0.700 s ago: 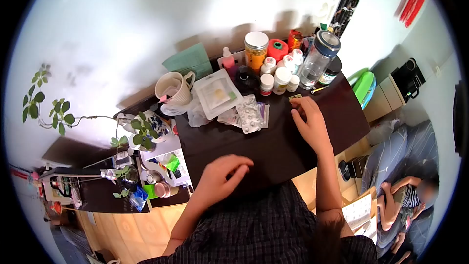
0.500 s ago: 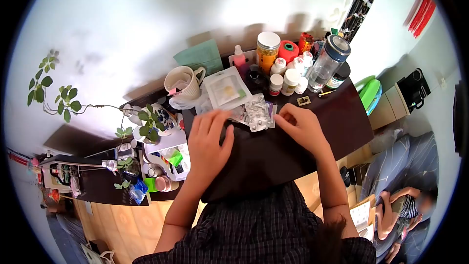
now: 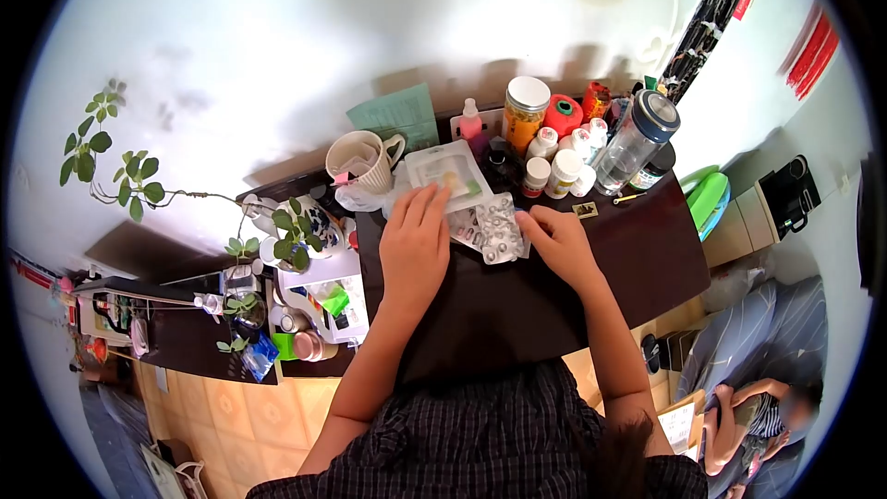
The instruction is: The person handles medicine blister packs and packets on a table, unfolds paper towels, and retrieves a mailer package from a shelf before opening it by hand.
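Silver blister packs [image 3: 500, 229] lie in a small pile on the dark table. My right hand [image 3: 562, 242] is at their right edge, its thumb and curled fingers closed against the side of the pile. To the left of the pile, my left hand [image 3: 415, 254] stretches its fingers forward, palm down, over the lower edge of a clear plastic pouch [image 3: 453, 171]. Something yellowish shows inside the pouch. What lies under the left fingertips is hidden.
Behind the packs stand white pill bottles [image 3: 564, 174], an amber jar [image 3: 526, 120], a pink spray bottle [image 3: 471, 123] and a glass flask [image 3: 628, 152]. A ribbed mug [image 3: 358, 164] is at the left back. A plant [image 3: 296, 236] trails at far left. Another person sits lower right.
My left hand's fingers have come closer together and now reach over the pouch. My right hand's fingertips have come in against the pile's edge. The view has shifted slightly.
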Motion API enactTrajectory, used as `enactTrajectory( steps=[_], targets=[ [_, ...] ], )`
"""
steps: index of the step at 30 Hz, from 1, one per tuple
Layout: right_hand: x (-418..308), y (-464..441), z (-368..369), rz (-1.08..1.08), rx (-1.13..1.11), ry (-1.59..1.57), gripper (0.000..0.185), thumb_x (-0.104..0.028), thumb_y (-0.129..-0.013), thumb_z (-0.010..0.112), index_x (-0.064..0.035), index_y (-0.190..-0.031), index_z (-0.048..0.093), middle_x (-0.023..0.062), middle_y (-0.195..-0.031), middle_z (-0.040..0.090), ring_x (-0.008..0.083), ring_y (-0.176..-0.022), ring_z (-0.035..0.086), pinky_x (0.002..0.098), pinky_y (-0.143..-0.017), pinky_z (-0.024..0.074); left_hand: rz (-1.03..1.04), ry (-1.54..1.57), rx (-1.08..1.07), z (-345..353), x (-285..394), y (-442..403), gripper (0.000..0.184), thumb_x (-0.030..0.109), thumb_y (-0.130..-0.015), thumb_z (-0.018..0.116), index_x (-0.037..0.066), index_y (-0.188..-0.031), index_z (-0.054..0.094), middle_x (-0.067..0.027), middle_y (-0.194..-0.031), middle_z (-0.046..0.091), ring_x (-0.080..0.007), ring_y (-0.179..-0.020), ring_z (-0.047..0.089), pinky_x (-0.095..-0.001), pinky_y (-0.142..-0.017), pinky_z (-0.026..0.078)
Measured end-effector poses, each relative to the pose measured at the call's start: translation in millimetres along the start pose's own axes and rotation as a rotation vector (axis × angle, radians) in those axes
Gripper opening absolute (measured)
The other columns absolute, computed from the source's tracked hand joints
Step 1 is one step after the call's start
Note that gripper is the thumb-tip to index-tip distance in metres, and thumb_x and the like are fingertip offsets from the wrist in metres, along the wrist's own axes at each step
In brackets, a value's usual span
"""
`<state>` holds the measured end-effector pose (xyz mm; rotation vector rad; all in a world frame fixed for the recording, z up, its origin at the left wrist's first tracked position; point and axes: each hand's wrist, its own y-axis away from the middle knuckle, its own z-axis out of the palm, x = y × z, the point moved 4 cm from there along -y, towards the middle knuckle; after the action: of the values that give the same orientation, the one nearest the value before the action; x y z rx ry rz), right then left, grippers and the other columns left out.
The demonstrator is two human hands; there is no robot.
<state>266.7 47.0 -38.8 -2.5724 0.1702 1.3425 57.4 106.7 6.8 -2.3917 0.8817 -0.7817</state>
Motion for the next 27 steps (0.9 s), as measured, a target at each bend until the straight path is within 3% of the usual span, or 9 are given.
enactTrajectory(
  steps=[4,7,10,16,17,20,21,25,27],
  targets=[
    [0.7,0.2,-4.1,-0.082,0.080,-0.163,0.036,-0.028,-0.098,0.057,0.0016,-0.077,0.057,0.0075,-0.056,0.045,0.0108,-0.052,0.043,0.0317,-0.051,0.0352,-0.041,0.099,0.099,-0.7,-5.8,0.9,0.031,-0.002,-0.089,0.056,0.002,-0.118,0.065,-0.0156,-0.120,0.065,-0.0340,-0.112,0.061,-0.0412,-0.096,0.047],
    [-0.8,1.2,-5.8,-0.098,0.089,-0.262,0.035,-0.025,-0.099,0.056,0.0008,-0.075,0.058,0.0032,-0.057,0.046,0.0085,-0.052,0.043,0.0280,-0.051,0.0339,-0.044,0.164,0.187,-3.8,-7.5,2.5,0.032,-0.005,-0.090,0.055,0.000,-0.120,0.065,-0.0179,-0.122,0.065,-0.0355,-0.111,0.062,-0.0410,-0.096,0.047],
    [-6.2,0.9,-8.6,0.003,-0.059,-0.518,0.036,-0.027,-0.101,0.052,-0.0007,-0.078,0.061,0.0004,-0.060,0.052,0.0084,-0.050,0.045,0.0238,-0.048,0.0336,0.020,0.161,0.263,-11.1,-2.7,3.4,0.035,-0.008,-0.087,0.055,-0.002,-0.120,0.064,-0.0191,-0.124,0.064,-0.0360,-0.113,0.062,-0.0408,-0.097,0.047],
    [-30.6,-4.7,-3.6,0.185,-0.162,-0.911,0.039,-0.034,-0.103,0.046,0.0005,-0.100,0.064,0.0063,-0.071,0.065,0.0107,-0.053,0.057,0.0219,-0.042,0.0365,0.285,0.221,0.209,-20.6,27.5,9.5,0.041,-0.012,-0.077,0.057,-0.004,-0.117,0.066,-0.0206,-0.125,0.063,-0.0356,-0.119,0.060,-0.0415,-0.100,0.048],
    [-25.9,-6.3,-5.5,0.170,-0.235,-1.002,0.032,-0.029,-0.099,0.054,0.0014,-0.107,0.063,0.0070,-0.085,0.069,0.0114,-0.068,0.064,0.0224,-0.054,0.0461,0.329,0.227,0.170,-19.4,32.6,10.5,0.041,-0.010,-0.077,0.057,-0.004,-0.117,0.066,-0.0200,-0.125,0.063,-0.0351,-0.119,0.060,-0.0411,-0.099,0.048],
    [-19.3,-11.2,3.4,0.108,0.006,-0.936,0.030,-0.021,-0.095,0.061,0.0020,-0.115,0.061,0.0063,-0.099,0.069,0.0118,-0.086,0.065,0.0255,-0.074,0.0515,0.398,0.281,0.098,-13.9,41.2,12.9,0.040,-0.010,-0.074,0.057,-0.003,-0.112,0.068,-0.0179,-0.123,0.064,-0.0338,-0.117,0.060,-0.0399,-0.097,0.050],
    [-16.6,-10.4,2.0,0.144,-0.044,-1.009,0.033,-0.015,-0.091,0.066,0.0017,-0.119,0.061,0.0062,-0.109,0.068,0.0118,-0.099,0.063,0.0287,-0.090,0.0483,0.404,0.307,0.092,-10.5,40.5,14.6,0.039,-0.009,-0.073,0.057,-0.002,-0.110,0.068,-0.0172,-0.122,0.065,-0.0343,-0.115,0.061,-0.0395,-0.096,0.050],
    [-10.1,-6.7,-1.9,0.115,-0.042,-0.981,0.032,-0.015,-0.092,0.065,0.0015,-0.119,0.062,0.0066,-0.109,0.068,0.0120,-0.097,0.063,0.0278,-0.088,0.0487,0.343,0.301,0.130,-8.3,32.9,16.5,0.036,-0.008,-0.075,0.056,-0.001,-0.108,0.067,-0.0152,-0.114,0.064,-0.0310,-0.098,0.063,-0.0343,-0.087,0.050],
    [-7.4,-6.6,-4.4,0.104,-0.021,-0.978,0.032,-0.015,-0.092,0.066,0.0015,-0.119,0.062,0.0069,-0.110,0.068,0.0118,-0.097,0.063,0.0275,-0.087,0.0489,0.144,0.474,0.155,-0.5,22.3,18.0,0.035,-0.008,-0.079,0.055,-0.001,-0.111,0.064,-0.0143,-0.109,0.063,-0.0276,-0.091,0.061,-0.0323,-0.083,0.049]
  ],
)
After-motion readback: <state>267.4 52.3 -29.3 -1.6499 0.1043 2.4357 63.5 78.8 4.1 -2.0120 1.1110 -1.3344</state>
